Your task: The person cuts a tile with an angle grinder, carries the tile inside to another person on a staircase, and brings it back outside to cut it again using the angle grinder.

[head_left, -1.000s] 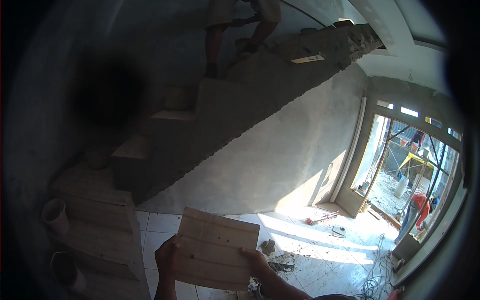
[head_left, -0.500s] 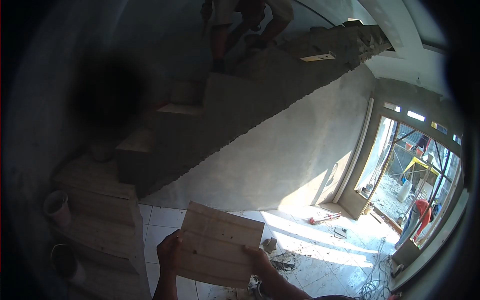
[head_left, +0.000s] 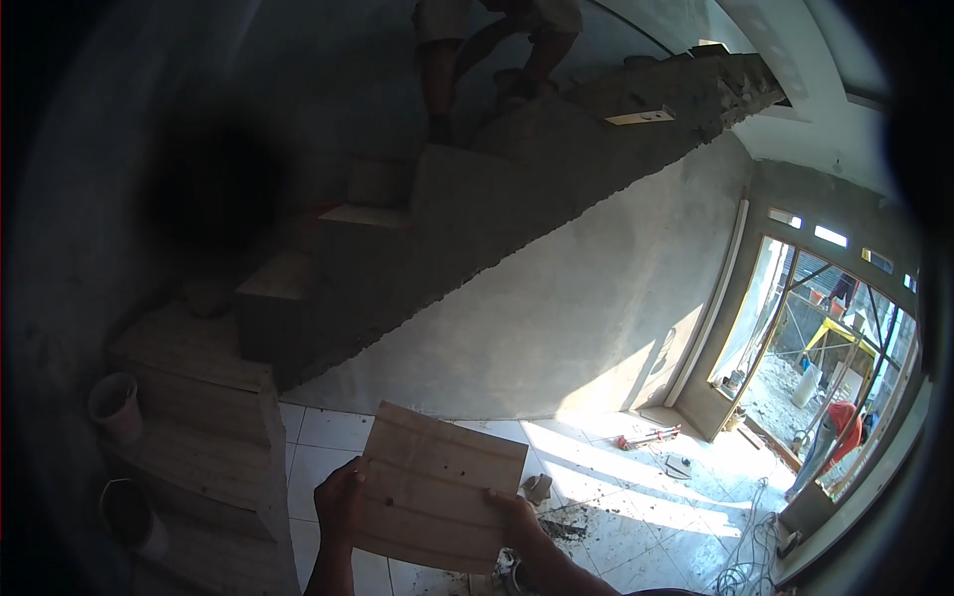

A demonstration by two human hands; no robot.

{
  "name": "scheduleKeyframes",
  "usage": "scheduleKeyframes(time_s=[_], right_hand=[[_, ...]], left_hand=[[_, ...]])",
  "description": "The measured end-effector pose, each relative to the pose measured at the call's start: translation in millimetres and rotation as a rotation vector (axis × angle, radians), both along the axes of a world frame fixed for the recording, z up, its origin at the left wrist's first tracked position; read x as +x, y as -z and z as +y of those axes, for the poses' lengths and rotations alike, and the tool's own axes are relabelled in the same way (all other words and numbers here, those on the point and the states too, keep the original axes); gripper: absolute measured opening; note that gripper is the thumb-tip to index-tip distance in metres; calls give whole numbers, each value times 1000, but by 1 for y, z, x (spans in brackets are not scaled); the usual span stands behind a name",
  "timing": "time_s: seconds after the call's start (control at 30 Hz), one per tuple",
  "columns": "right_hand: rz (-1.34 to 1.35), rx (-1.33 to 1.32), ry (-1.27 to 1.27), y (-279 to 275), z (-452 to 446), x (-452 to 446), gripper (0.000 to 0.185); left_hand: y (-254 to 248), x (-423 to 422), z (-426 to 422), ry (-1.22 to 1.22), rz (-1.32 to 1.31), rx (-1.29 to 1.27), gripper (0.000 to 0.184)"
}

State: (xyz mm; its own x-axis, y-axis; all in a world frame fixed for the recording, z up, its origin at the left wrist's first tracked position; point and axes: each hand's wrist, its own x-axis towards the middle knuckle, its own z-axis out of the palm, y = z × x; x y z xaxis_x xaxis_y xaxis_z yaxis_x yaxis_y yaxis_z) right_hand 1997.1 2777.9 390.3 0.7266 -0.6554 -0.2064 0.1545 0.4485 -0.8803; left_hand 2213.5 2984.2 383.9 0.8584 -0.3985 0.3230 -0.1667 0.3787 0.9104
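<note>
A flat, rectangular brown panel, which looks like a tile (head_left: 437, 487), is held out in front of me, its face marked with faint stripes and a few dark spots. My left hand (head_left: 339, 497) grips its left edge, fingers wrapped behind it. On the right edge, my right hand (head_left: 511, 519) is closed with the thumb lying on the near face; the other fingers are hidden behind the panel. Lower left of the panel are the stair steps (head_left: 189, 447), and beneath it lies the white tiled floor (head_left: 328, 467).
Two buckets (head_left: 116, 407) stand on the left steps. A person (head_left: 497, 60) is up on the concrete staircase (head_left: 477, 219), where a spirit level (head_left: 641, 117) lies. A red tool (head_left: 648, 437), cables (head_left: 750, 546) and debris (head_left: 566, 526) are on the floor. Another person (head_left: 835, 437) bends outside the doorway.
The view has shifted slightly. The panel stays in both hands in nearly the same place. The person on the stairs has moved their arm and shifted posture a little.
</note>
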Motion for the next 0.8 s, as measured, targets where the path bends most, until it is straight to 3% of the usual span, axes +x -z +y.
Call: scheduleKeyframes(time_s=[0.8], right_hand=[[-47,-10,6,8,-4,0,62]], left_hand=[[-13,-5,-4,7,24,19,42]])
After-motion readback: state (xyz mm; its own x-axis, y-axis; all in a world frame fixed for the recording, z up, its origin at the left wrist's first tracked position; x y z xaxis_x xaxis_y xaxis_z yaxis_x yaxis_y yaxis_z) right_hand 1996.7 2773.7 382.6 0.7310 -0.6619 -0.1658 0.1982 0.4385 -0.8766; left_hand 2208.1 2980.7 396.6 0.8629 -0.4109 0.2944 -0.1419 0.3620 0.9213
